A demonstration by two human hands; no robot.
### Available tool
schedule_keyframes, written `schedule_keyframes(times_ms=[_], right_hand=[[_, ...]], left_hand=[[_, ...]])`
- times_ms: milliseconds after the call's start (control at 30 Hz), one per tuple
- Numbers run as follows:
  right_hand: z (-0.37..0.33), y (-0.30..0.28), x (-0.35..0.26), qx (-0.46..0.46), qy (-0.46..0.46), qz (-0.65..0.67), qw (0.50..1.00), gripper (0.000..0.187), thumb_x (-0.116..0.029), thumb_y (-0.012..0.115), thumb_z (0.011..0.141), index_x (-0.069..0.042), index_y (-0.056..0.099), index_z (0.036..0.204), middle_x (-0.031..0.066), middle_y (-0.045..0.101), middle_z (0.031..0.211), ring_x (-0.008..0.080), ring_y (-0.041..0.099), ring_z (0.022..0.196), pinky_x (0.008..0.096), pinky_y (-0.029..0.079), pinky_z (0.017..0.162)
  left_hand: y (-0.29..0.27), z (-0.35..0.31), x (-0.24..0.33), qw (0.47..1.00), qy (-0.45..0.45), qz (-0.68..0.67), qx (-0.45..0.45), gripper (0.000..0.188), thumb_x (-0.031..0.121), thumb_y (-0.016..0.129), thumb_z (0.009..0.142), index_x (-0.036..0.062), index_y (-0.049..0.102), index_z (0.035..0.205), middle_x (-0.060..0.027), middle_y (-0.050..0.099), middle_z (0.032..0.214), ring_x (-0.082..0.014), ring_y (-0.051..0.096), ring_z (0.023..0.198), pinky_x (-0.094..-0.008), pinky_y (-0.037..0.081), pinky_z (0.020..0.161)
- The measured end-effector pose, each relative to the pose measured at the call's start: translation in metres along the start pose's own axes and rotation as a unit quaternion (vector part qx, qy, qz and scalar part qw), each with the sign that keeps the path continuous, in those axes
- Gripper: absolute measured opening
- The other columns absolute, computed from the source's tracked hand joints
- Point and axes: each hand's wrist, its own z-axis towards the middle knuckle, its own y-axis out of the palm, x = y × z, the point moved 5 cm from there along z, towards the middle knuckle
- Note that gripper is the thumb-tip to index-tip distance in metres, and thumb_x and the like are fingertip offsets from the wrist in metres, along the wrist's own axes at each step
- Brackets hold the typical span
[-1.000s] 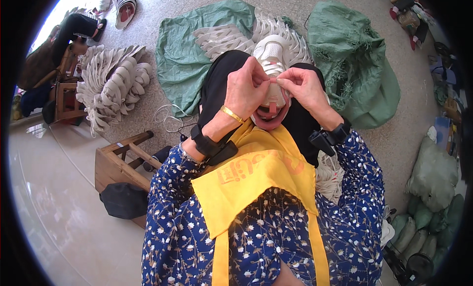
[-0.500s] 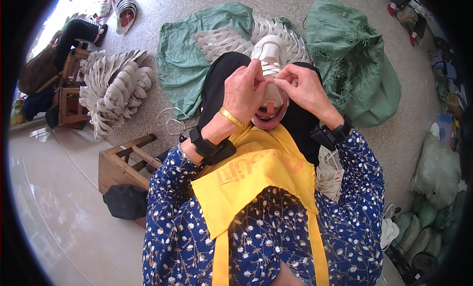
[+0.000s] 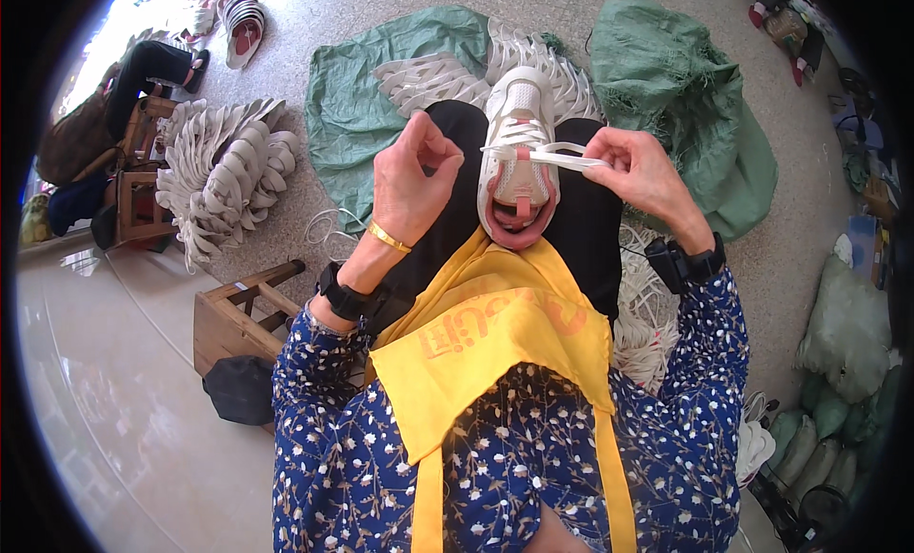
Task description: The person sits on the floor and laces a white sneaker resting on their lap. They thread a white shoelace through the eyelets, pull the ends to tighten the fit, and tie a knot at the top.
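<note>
A white sneaker (image 3: 519, 101) with a pink collar lining rests between my knees, its toe pointing away and its heel toward my apron. Pulled out to the right of its tongue, a white shoelace (image 3: 562, 157) forms a flat double strand. My right hand (image 3: 636, 172) pinches the end of that strand between thumb and fingers. On the other side, my left hand (image 3: 416, 184) hangs apart from the shoe, fingers curled toward the thumb; whether anything thin is between them is too small to tell. A short white lace end sticks out from the shoe toward it.
Rows of white shoe parts (image 3: 433, 82) lie on a green sheet (image 3: 347, 91) ahead. A crumpled green sack (image 3: 666, 106) sits at the right. More pale shoe parts (image 3: 224, 167) are piled at the left, beside a wooden stool (image 3: 228, 329). White laces (image 3: 643, 334) lie by my right thigh.
My hands have moved apart from over the shoe's tongue, the left one outward to the left, the right one to the right. The right hand has drawn the white lace out sideways.
</note>
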Motion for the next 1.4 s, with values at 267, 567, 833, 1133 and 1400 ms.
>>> schedule_keyframes(times_ms=[267, 567, 833, 1133, 1400], right_hand=[[-0.001, 0.002, -0.021, 0.145, -0.093, -0.073, 0.982, 0.015, -0.014, 0.077, 0.083, -0.003, 0.072, 0.092, 0.0027, 0.065, 0.077, 0.0088, 0.049, 0.053, 0.0265, 0.040, 0.051], [0.038, 0.061, -0.046, 0.081, -0.216, -0.052, 0.972, 0.013, -0.012, 0.072, 0.081, -0.001, 0.071, 0.089, 0.0144, 0.066, 0.084, 0.0328, 0.067, 0.073, 0.0397, 0.052, 0.066], [0.035, 0.057, -0.013, 0.052, -0.099, 0.121, 0.986, 0.013, -0.012, 0.074, 0.085, -0.002, 0.073, 0.093, 0.0036, 0.067, 0.077, 0.0073, 0.058, 0.060, 0.0276, 0.046, 0.055], [0.034, 0.034, -0.049, 0.069, -0.133, 0.105, 0.983, 0.016, -0.015, 0.074, 0.088, -0.003, 0.073, 0.098, 0.0009, 0.067, 0.074, 0.0051, 0.052, 0.057, 0.0250, 0.042, 0.053], [-0.020, -0.011, 0.017, 0.115, -0.018, -0.010, 0.993, 0.024, -0.010, 0.078, 0.084, 0.000, 0.070, 0.105, 0.0028, 0.071, 0.090, 0.0040, 0.052, 0.055, 0.0241, 0.043, 0.053]], left_hand=[[0.035, 0.006, 0.000, 0.998, -0.010, -0.054, -0.043, 0.018, 0.003, 0.073, 0.087, 0.0015, 0.058, 0.096, -0.0035, 0.067, 0.084, -0.0105, 0.066, 0.076, -0.0263, 0.055, 0.068], [0.043, 0.008, -0.002, 0.995, -0.036, -0.082, -0.037, 0.019, 0.000, 0.072, 0.084, 0.0032, 0.055, 0.093, 0.0005, 0.061, 0.079, -0.0039, 0.059, 0.071, -0.0217, 0.051, 0.064], [0.042, 0.009, 0.009, 0.998, 0.058, -0.029, 0.007, 0.020, 0.002, 0.074, 0.081, 0.0034, 0.056, 0.091, -0.0004, 0.053, 0.073, -0.0107, 0.055, 0.064, -0.0250, 0.048, 0.060], [0.045, 0.009, 0.016, 0.996, 0.047, -0.077, 0.002, 0.013, 0.008, 0.071, 0.090, 0.0021, 0.059, 0.086, 0.0014, 0.050, 0.067, -0.0062, 0.043, 0.060, -0.0257, 0.038, 0.055], [-0.021, -0.008, -0.038, 0.988, -0.081, -0.121, 0.058, 0.015, 0.012, 0.070, 0.095, 0.0027, 0.062, 0.086, 0.0052, 0.054, 0.071, -0.0023, 0.045, 0.064, -0.0223, 0.036, 0.056]])
